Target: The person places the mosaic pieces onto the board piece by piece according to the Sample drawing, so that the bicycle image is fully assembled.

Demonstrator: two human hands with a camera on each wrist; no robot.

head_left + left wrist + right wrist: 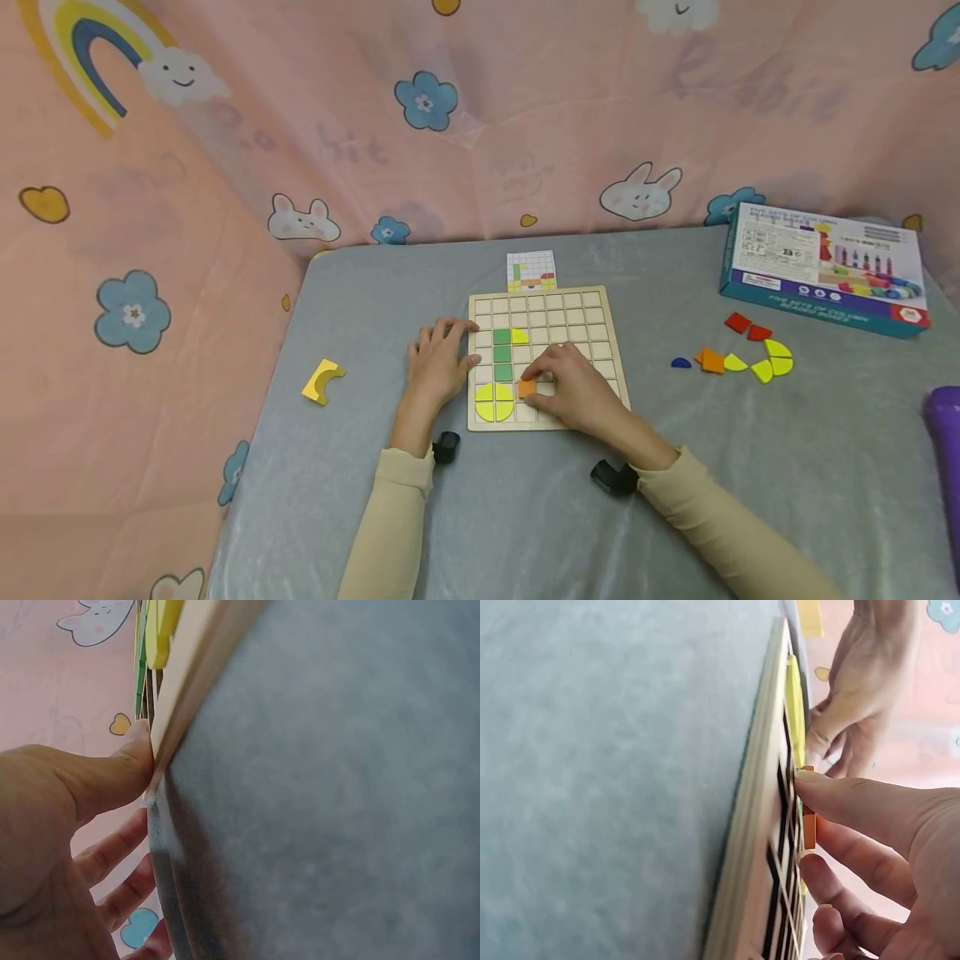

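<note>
My right hand (576, 390) pinches an orange square tile (527, 388) over the lower part of a wooden grid board (553, 302). In the right wrist view the tile (809, 817) stands between thumb and fingers, close above the grid. At the board's left edge rests my left hand (437, 367), its thumb touching the frame and its fingers extended. On the board, green square tiles (502, 354) form a column, with a yellow quarter-circle (519, 337) beside the top one. Yellow quarter-circles (494, 402) make a full circle at the lower left.
A pattern card (531, 270) lies behind the board. To the right are several loose tiles: red (738, 322), yellow (778, 349), orange (712, 361) and blue (681, 362). A boxed toy set (825, 271) sits at back right, a yellow arch block (323, 382) at left, a purple object (943, 467) at far right.
</note>
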